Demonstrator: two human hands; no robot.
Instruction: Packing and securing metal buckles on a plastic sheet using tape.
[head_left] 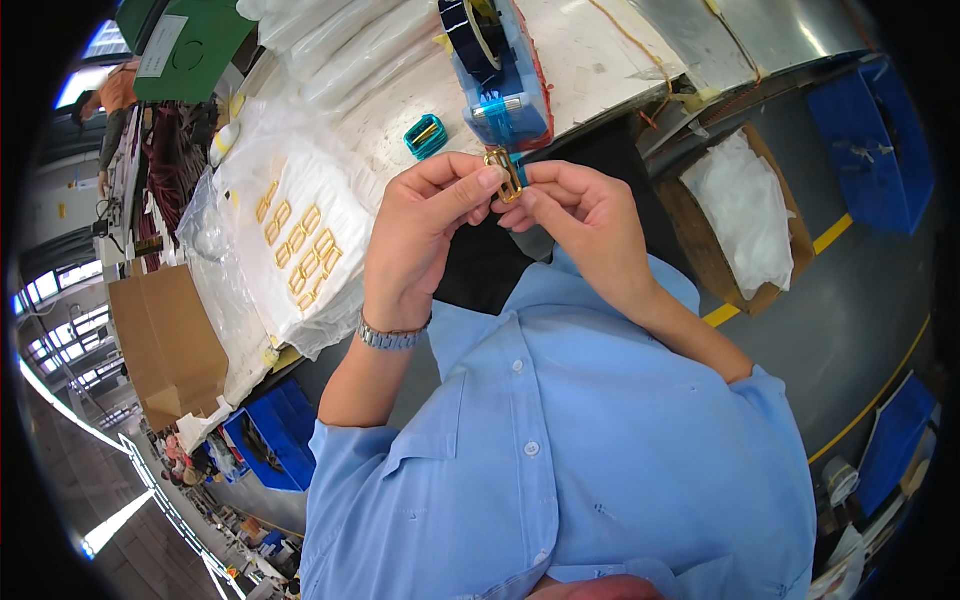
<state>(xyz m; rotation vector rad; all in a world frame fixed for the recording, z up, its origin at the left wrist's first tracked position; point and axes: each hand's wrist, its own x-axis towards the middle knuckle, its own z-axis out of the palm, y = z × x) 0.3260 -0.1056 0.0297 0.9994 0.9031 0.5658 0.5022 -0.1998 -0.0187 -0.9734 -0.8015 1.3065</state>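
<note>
A gold metal buckle [507,180] is held up between my two hands in front of my chest. My left hand [425,225] pinches its left side with thumb and forefinger. My right hand [590,225] is closed on its right side, and a short strip of blue tape [521,172] shows at those fingertips. Just beyond stands a blue tape dispenser [535,75] with a dark roll and blue tape at its front bar. Left of it on the table lies a turquoise-wrapped bundle [426,137] with gold metal inside.
Several gold buckles [300,245] lie in rows on white sheeting [340,200] at the left. Clear plastic bags [330,50] cover the far table. A carton with white plastic [740,215] and a blue bin [875,145] stand at the right. A brown carton [165,340] is at the left.
</note>
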